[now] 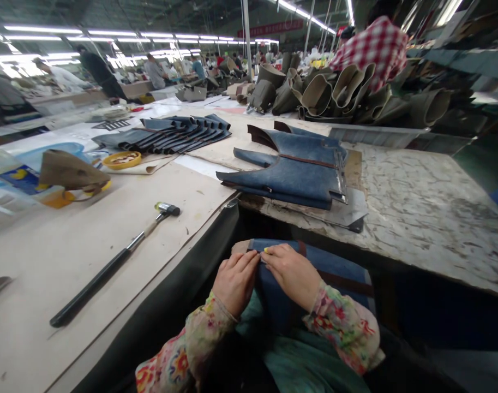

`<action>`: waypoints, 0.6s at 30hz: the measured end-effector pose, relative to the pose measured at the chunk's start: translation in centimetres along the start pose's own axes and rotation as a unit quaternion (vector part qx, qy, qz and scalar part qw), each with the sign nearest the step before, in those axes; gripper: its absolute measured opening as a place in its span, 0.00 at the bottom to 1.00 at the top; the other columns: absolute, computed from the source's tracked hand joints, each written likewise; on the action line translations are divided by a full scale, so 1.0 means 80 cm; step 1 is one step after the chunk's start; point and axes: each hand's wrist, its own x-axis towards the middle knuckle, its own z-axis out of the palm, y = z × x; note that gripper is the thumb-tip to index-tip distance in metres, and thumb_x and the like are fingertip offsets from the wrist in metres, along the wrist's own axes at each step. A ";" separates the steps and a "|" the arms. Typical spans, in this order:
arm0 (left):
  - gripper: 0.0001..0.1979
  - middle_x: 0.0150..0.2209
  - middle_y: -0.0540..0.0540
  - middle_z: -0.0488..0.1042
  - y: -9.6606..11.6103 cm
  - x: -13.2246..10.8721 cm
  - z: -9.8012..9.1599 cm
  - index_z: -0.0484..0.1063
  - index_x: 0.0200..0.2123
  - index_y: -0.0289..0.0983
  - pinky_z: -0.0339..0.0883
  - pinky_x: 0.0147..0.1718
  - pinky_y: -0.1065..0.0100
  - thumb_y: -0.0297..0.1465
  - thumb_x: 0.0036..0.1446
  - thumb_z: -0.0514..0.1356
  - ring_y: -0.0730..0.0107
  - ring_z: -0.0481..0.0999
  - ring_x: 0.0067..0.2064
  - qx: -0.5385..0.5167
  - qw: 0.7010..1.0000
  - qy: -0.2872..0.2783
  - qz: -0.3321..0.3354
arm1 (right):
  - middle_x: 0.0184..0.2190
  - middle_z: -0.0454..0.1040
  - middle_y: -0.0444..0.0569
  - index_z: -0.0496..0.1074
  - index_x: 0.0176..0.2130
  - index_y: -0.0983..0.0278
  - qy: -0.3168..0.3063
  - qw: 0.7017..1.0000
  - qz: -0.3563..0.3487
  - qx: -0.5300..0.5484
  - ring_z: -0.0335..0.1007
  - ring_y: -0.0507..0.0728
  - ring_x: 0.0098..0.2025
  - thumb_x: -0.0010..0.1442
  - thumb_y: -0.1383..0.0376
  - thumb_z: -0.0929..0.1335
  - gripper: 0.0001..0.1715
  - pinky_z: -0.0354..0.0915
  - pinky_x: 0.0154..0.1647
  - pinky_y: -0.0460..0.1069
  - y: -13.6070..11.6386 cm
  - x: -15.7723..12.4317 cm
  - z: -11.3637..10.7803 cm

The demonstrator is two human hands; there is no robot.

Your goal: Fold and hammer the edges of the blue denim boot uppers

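Observation:
A blue leather-like piece [334, 259] with brown strips lies across my lap, below the table edge. My left hand [237, 281] is closed at its upper left edge, fingers bent together over the material. Beside it, my right hand [293, 274] pinches the same edge, its fingertips almost meeting the left ones. Something small and yellow [266, 250] shows at a right fingertip; I cannot make out what it is. A pale tan patch [241, 246] sticks out at the piece's corner, left of my fingers. My palms are turned down, so the fold between the fingers is hidden.
On the left table lies a hammer [126, 254] with a black handle. Behind it are a yellow tape roll [121, 159] and overlapping blue pieces [179, 134]. Stacked blue pieces [298, 166] lie ahead; olive boot shafts [316, 95] are heaped behind, near a person in a checked shirt [377, 49].

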 end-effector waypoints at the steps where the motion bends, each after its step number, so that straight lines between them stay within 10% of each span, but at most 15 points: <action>1: 0.16 0.50 0.45 0.70 -0.003 -0.001 -0.001 0.66 0.50 0.36 0.61 0.40 0.62 0.28 0.59 0.50 0.61 0.66 0.47 0.003 1.000 0.002 -0.007 | 0.42 0.70 0.50 0.69 0.45 0.65 -0.001 1.000 -0.003 0.001 0.60 0.57 0.46 0.61 0.70 0.60 0.14 0.62 0.50 0.52 -0.002 0.005 0.001; 10: 0.17 0.49 0.42 0.70 -0.014 -0.008 0.000 0.68 0.49 0.33 0.63 0.42 0.60 0.32 0.61 0.48 0.58 0.65 0.47 0.037 0.997 0.003 -0.070 | 0.42 0.70 0.48 0.70 0.42 0.64 0.006 1.000 -0.024 -0.004 0.61 0.55 0.44 0.62 0.69 0.59 0.13 0.61 0.49 0.50 -0.011 0.035 0.016; 18: 0.17 0.51 0.44 0.67 -0.005 -0.014 -0.004 0.65 0.52 0.42 0.63 0.41 0.59 0.34 0.61 0.49 0.58 0.64 0.50 0.036 0.997 -0.020 -0.071 | 0.44 0.70 0.51 0.69 0.46 0.65 0.018 0.998 -0.039 -0.041 0.62 0.57 0.45 0.60 0.71 0.61 0.15 0.63 0.49 0.53 0.002 -0.019 0.000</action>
